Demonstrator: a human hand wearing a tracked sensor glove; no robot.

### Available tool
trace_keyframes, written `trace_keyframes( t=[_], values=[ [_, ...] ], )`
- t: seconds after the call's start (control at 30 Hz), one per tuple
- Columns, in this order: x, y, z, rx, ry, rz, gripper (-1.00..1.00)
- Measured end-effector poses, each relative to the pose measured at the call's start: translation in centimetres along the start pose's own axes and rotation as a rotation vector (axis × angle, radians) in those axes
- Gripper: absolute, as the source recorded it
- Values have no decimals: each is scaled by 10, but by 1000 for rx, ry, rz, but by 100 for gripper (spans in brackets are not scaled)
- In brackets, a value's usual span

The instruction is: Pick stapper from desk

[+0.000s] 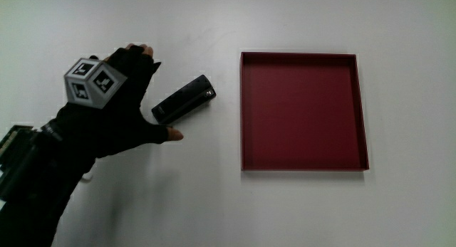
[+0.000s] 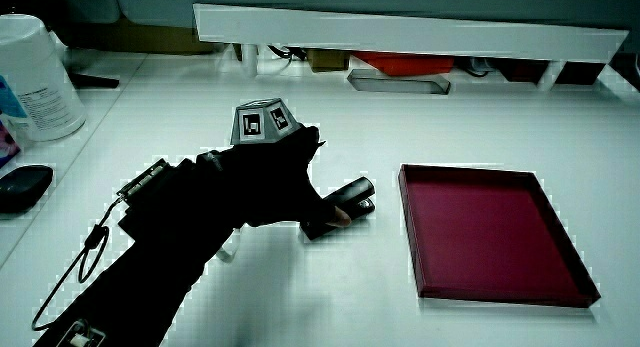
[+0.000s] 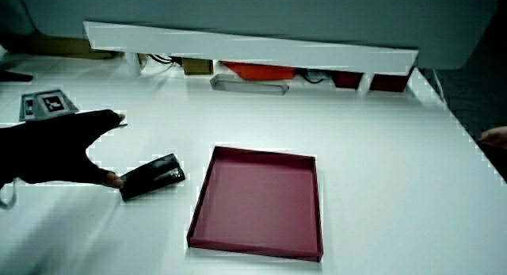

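A black stapler [image 1: 184,99] lies flat on the white table beside a dark red tray [image 1: 304,161]; it also shows in both side views [image 2: 340,207] [image 3: 152,177]. The gloved hand [image 1: 121,97] with the patterned cube [image 1: 95,80] on its back sits right beside the stapler's end that points away from the tray. Its fingers are spread, the thumb tip [image 1: 174,134] nearer the person than the stapler and the fingertips [image 1: 140,49] farther away. The stapler rests on the table between thumb and fingers, not gripped.
The shallow red tray [image 2: 490,287] holds nothing. A white container [image 2: 35,77] and a dark oval object [image 2: 22,185] stand at the table's edge in a side view. A low white partition [image 3: 238,41] runs along the table, with clutter under it.
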Motion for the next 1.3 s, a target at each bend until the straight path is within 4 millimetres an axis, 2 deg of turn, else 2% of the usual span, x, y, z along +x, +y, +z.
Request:
trace_keyframes(
  t=[0.07, 0.33, 0.77, 1.0, 1.17, 1.3],
  values=[
    [4, 9, -1, 19, 5, -50, 0],
    [16, 39, -8, -15, -2, -29, 0],
    [16, 76, -32, -44, -5, 8, 0],
    [14, 83, -41, -44, 6, 17, 0],
    [18, 80, -38, 7, 14, 8, 0],
    [17, 78, -36, 91, 31, 8, 25]
  ],
)
